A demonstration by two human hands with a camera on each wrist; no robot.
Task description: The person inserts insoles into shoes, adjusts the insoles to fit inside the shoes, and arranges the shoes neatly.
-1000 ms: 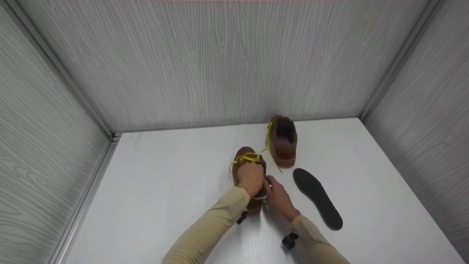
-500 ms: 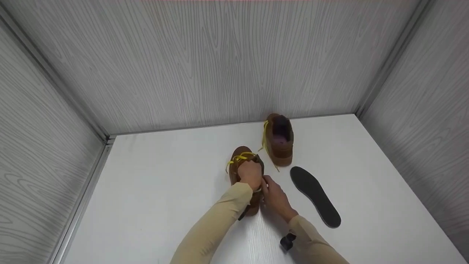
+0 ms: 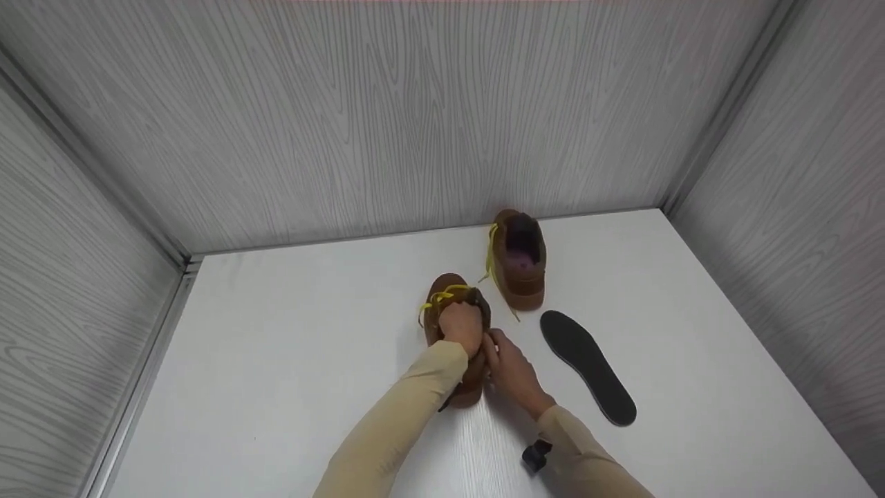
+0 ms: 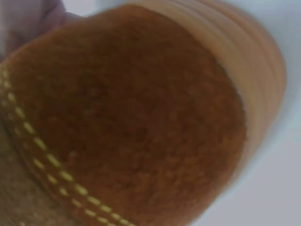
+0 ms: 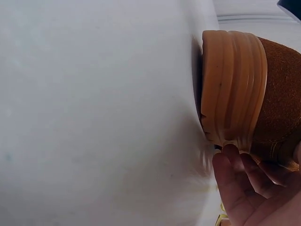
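Note:
A brown suede shoe (image 3: pixel 467 397) with yellow laces (image 3: pixel 449 293) lies on the white table, toe pointing away. My left hand (image 3: pixel 461 326) reaches into its opening; the fingers are hidden inside. My right hand (image 3: pixel 513 373) holds the shoe's right side, and in the right wrist view its fingers (image 5: pixel 256 176) bend against the tan sole (image 5: pixel 231 87). The left wrist view is filled by the brown heel (image 4: pixel 136 108) with yellow stitching. To the right of my right hand lies a dark insole (image 3: pixel 588 366), flat on the table.
A second brown shoe (image 3: pixel 523 287) stands farther back to the right, its purplish inside showing and its yellow lace trailing on the table (image 3: pixel 276 360). Grey wood-grain panels (image 3: pixel 415 124) enclose the back and both sides.
The pale edge that showed beside my left wrist one second ago is no longer visible. The left forearm now covers more of the shoe's rear. The whole view has shifted slightly.

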